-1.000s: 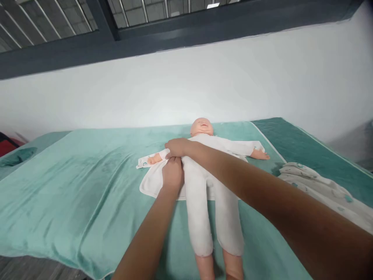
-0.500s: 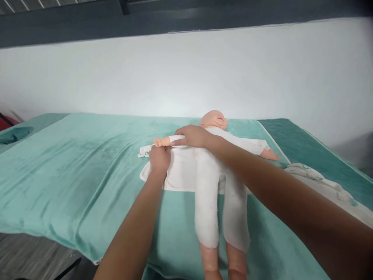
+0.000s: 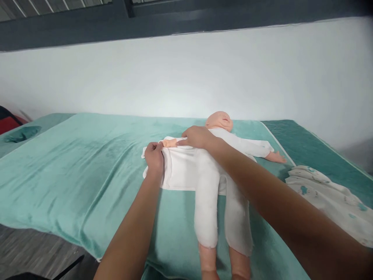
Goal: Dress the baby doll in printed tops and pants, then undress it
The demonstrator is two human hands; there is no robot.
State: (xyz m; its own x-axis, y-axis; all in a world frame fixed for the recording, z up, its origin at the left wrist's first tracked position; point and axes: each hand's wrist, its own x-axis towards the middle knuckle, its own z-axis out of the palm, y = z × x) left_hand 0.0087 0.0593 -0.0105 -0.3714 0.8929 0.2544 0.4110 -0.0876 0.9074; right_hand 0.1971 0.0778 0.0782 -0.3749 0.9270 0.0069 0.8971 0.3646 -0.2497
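A baby doll (image 3: 206,198) with a white cloth body lies on its back, head toward the wall. Under it a white baby garment (image 3: 181,171) is spread out. My right hand (image 3: 198,137) is closed around the doll's arm on the left side of the view. That arm's small hand (image 3: 169,143) points left, close to my left fingertips. With its fingers pinched, my left hand (image 3: 154,156) grips the garment's edge by the doll's hand; the exact part is hidden. The doll's other arm (image 3: 258,147) stretches out to the right.
A light green cover (image 3: 96,163) drapes the bed, with a darker green strip (image 3: 314,147) at the right. White printed cloth (image 3: 323,194) lies folded on the right. Behind stands a white wall (image 3: 163,77). Something red and black (image 3: 8,121) shows at the far left.
My left hand has moved up a little and now pinches the garment beside the doll's hand. The garment's left side is drawn up near that hand. The view has shifted slightly.
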